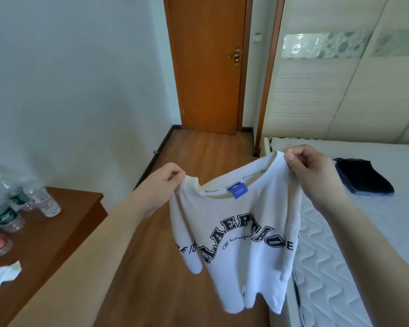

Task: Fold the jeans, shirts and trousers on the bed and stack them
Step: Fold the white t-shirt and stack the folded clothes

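Note:
A white T-shirt (pixel 241 239) with dark block lettering and a blue neck label hangs in the air over the wooden floor, beside the bed's left edge. My left hand (pixel 161 185) pinches its left shoulder and my right hand (pixel 316 171) pinches its right shoulder, so the shirt hangs open facing me. On the white mattress (pixel 364 232) at the right lies a folded pile of dark clothes (pixel 364 177), navy over a bluish piece.
A brown wooden table (pixel 57 232) at the left carries several plastic water bottles (pixel 43 200) and a crumpled white tissue (pixel 3 277). A shut wooden door (pixel 208 67) stands ahead. A pale wardrobe (pixel 340 79) rises behind the bed.

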A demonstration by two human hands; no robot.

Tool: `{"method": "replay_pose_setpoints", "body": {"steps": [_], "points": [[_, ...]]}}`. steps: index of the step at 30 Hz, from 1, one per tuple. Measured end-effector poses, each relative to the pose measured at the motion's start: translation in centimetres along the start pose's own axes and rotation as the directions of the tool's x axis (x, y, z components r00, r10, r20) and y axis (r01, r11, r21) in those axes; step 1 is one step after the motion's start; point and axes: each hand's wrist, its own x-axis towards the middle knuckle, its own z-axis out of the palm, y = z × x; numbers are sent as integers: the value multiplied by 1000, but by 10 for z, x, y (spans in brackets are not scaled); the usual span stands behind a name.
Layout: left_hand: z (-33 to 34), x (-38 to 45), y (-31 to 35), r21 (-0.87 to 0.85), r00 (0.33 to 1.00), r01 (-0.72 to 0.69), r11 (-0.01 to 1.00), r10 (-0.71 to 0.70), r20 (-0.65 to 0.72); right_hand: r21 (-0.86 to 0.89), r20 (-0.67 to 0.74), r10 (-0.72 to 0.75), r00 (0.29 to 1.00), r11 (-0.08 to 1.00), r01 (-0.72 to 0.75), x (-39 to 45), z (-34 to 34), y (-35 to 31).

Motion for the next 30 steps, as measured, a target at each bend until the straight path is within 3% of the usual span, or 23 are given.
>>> {"method": "replay_pose_setpoints", "body": {"steps": [5,10,17,24,30], "points": [[10,57,3,53,991,-128,990,129,-22,-40,-102,26,994,999,-30,37,-5,14],[-3,117,5,192,956,-287,938,267,124,-97,-205,46,978,993,-67,69,-4,31],[-15,210,8,263,887,-460,848,423,187,-225,-300,69,951,964,-141,113,12,45],[10,293,22,205,864,-504,839,493,102,-395,-450,40,892,887,-239,129,14,53],[66,347,57,186,752,-652,735,658,37,-471,-496,38,867,827,-305,142,-21,65]]}}
